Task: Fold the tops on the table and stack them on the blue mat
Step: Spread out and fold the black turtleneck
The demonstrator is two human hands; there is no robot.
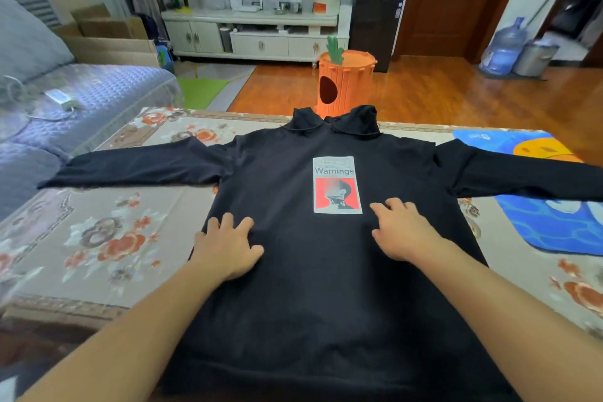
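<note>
A black long-sleeved top [293, 287] with a white and red "Warnings" print lies flat and face up on the table, sleeves spread out to both sides. My left hand [226, 246] rests flat on its left middle, fingers spread. My right hand [403, 232] lies flat on the cloth just right of the print. The blue mat [554, 225] with a yellow shape is at the table's right side, and the top's right sleeve crosses over it.
The table wears a beige flowered cloth [98, 238]. A blue-grey sofa [81, 98] stands to the left. Beyond the far edge are an orange carrot-shaped bin [346, 85], a white cabinet [254, 33] and a water jug [504, 46] on the wooden floor.
</note>
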